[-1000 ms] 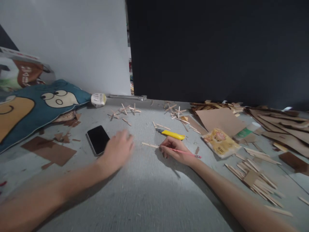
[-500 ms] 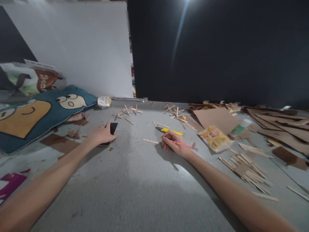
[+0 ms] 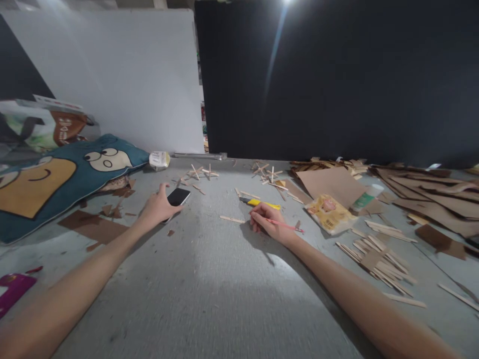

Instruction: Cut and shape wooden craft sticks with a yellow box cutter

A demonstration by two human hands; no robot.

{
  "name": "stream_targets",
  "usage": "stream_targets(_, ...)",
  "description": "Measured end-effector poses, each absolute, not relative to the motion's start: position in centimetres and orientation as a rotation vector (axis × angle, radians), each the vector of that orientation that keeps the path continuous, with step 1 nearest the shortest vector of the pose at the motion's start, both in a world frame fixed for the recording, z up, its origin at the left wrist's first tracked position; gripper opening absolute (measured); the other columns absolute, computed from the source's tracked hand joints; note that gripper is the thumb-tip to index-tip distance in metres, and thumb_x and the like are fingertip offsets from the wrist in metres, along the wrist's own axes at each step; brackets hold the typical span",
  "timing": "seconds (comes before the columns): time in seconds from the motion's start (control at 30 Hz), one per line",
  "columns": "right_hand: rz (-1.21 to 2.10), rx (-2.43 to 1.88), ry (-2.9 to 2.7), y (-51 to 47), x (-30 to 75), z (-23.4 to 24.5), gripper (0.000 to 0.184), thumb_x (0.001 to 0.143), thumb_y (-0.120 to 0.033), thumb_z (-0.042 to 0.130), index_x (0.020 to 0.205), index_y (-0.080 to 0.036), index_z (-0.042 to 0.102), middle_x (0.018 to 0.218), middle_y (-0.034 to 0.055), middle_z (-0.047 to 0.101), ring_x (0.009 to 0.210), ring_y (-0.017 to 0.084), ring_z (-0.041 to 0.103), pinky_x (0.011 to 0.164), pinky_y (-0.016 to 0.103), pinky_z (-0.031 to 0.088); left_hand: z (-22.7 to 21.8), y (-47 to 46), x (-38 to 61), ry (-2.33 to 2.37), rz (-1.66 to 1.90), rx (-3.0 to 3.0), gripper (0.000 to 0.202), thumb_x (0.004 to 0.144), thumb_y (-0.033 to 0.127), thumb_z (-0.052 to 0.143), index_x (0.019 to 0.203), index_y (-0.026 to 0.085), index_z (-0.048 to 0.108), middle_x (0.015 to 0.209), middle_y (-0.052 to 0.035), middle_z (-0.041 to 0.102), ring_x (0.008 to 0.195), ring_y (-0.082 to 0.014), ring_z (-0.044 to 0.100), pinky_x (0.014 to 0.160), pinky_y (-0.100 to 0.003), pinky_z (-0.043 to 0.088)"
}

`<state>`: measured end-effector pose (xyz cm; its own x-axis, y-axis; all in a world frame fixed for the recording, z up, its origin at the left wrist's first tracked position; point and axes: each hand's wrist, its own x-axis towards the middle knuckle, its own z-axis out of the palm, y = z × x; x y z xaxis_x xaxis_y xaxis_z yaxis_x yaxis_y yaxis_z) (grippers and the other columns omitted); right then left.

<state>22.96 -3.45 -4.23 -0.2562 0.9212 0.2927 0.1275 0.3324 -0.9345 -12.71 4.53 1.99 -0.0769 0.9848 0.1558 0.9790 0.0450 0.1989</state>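
Observation:
My left hand (image 3: 155, 205) is at the left end of a black smartphone (image 3: 179, 196) lying on the grey table. Its thumb runs along the phone's near edge, while a finger is raised apart from it; the other fingers are partly hidden. In a writing grip, my right hand (image 3: 267, 219) holds a slim pink pencil (image 3: 288, 226), its back end pointing right. The writing tip is hidden by the fingers. A wooden craft stick (image 3: 232, 219) lies flat, its right end by those fingers. Just beyond the hand is a yellow utility knife (image 3: 260, 203).
Crossed craft sticks (image 3: 204, 172) stand toward the back. On the right are a yellow packet (image 3: 329, 214), a glue bottle (image 3: 366, 198), a pile of sticks (image 3: 374, 262) and cardboard pieces (image 3: 422, 189). A blue cushion (image 3: 82, 172) and a purple item (image 3: 15, 291) are at left.
The phone has shifted slightly right and turned, with more of its screen showing. My left hand's finger has lifted off it. The right hand with the pencil has stayed by the craft stick.

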Motion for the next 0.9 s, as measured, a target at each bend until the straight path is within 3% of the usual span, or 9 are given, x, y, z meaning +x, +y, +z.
stream_targets(0.13,0.810,-1.005,-1.781,-3.7,22.9,-4.3,0.024,0.100,-0.046,0.056,0.099,-0.022,0.060,0.072,0.0008,0.065,0.061,0.016,0.060,0.057,0.028,0.047,1.5,5.1,-13.3,2.235,0.449,2.100,0.093,0.074,0.049,0.081,0.148,0.017,0.034,0.119,-0.0230,0.069,0.113,-0.0438,0.067,0.088,-0.045,0.052)
stream_targets(0.3,0.418,-1.024,-1.990,-3.8,22.8,-4.4,0.022,0.103,-0.037,0.049,0.105,-0.021,0.065,0.089,0.0072,0.070,0.079,0.020,0.065,0.074,0.032,0.052,1.1,5.1,-13.1,2.226,0.552,2.032,0.090,0.073,0.045,0.081,0.145,0.015,0.036,0.118,-0.0204,0.069,0.116,-0.0414,0.066,0.091,-0.043,0.051)
stream_targets(0.6,0.388,-1.036,-2.031,-3.9,22.9,-4.8,0.023,0.104,-0.034,0.046,0.110,-0.020,0.064,0.092,0.0074,0.070,0.081,0.020,0.066,0.076,0.031,0.052,0.6,4.9,-12.8,2.219,0.703,1.974,0.086,0.070,0.040,0.082,0.142,0.019,0.039,0.113,-0.0158,0.070,0.115,-0.0419,0.066,0.094,-0.047,0.050)
stream_targets(0.9,0.452,-1.078,-1.995,-4.1,22.7,-4.4,0.021,0.102,-0.034,0.049,0.107,-0.023,0.066,0.091,0.0076,0.070,0.080,0.021,0.066,0.078,0.034,0.053,1.5,5.1,-12.8,2.190,0.622,1.959,0.087,0.073,0.036,0.081,0.146,0.019,0.037,0.119,-0.0177,0.070,0.115,-0.0412,0.065,0.095,-0.047,0.049)
